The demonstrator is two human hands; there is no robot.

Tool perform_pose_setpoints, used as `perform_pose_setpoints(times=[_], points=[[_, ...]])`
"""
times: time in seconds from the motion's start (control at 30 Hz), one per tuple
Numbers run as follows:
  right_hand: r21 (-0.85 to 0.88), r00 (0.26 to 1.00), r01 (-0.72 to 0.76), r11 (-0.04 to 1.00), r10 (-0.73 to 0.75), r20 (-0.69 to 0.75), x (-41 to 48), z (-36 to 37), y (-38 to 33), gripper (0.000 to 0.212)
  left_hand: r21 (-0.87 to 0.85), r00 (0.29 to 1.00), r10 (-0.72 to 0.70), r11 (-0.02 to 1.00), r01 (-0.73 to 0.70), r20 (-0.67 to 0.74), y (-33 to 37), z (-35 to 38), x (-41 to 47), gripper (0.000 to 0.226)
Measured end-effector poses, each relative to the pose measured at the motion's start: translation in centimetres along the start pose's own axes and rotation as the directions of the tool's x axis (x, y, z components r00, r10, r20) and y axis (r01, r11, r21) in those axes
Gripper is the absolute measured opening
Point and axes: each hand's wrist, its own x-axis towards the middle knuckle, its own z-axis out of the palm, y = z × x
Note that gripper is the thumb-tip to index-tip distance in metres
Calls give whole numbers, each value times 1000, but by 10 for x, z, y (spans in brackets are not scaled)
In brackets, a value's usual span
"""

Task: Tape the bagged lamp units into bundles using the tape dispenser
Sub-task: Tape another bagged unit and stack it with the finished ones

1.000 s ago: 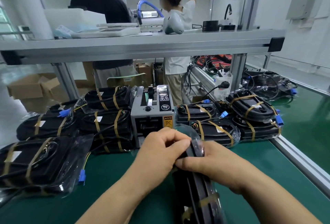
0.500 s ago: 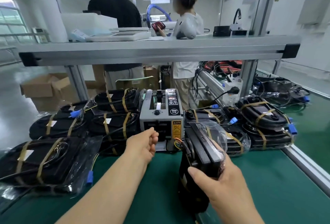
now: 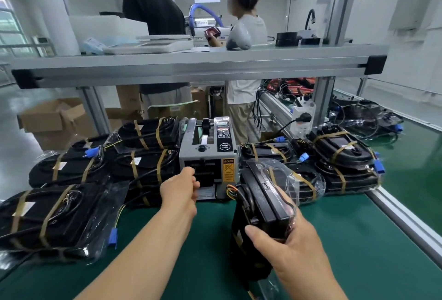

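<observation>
Fingers point(image 3: 289, 206) of the right hand point(image 3: 294, 249) curl round the bagged lamp units point(image 3: 260, 194), stood on end on the bench point(image 3: 358, 252) by the tape dispenser point(image 3: 208, 154); left hand point(image 3: 179, 192) sits curled at its slot, can't tell if pinching.

Left grip point(image 3: 179, 191), right grip point(image 3: 295, 248) bare; forearms point(image 3: 143, 254) bare too.

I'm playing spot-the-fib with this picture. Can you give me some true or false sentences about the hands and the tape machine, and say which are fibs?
1. The right hand grips a bagged lamp unit. True.
2. The tape dispenser is red. False: it is grey.
3. The left hand reaches to the dispenser's front. True.
4. The mat is blue. False: it is green.
5. Taped bundles lie on both sides of the dispenser. True.
</observation>
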Motion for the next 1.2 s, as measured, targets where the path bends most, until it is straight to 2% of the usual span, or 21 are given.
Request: perform_pose_setpoints(times=[0.1, 0.2, 0.27, 0.33, 0.4, 0.53, 0.7, 0.97, 1.2], points=[[23, 999, -7, 1000, 7, 32, 0, 1, 1, 71, 29, 979, 0, 1000, -6, 203, 7, -14, -13, 26], [43, 999, -9, 999, 8, 35, -1, 2, 1, 75, 112, 914, 1, 992, -51, 405, 19, -26, -38, 24], [50, 999, 0, 999, -2, 39, -2, 3, 0, 76, 160, 846, 23, 979, -127, 533, 28, -33, -59, 22], [50, 999, 17, 999, -19, 36, -4, 3, 0, 71, 214, 747, 28, 950, -226, 664, 37, -36, -81, 19], [51, 999, 31, 998, -33, 43, -5, 3, 0, 64, 285, 676, 11, 902, -325, 737, 45, -34, -100, 13], [-5, 996, 71, 997, -70, 50, -6, 2, -4, 67, 394, 640, 75, 732, -556, 764, 58, -26, -115, 12], [-48, 995, 81, 996, -78, 59, -10, 3, -7, 68, 465, 622, 59, 610, -641, 780, 63, -13, -117, 11], [-57, 995, 58, 997, -53, 80, -13, 3, -6, 68, 534, 626, -28, 553, -640, 780, 63, -4, -117, 14], [-37, 993, 83, 996, -80, 85, -13, 6, 2, 74, 550, 638, -15, 523, -651, 770, 60, -5, -112, 13]])
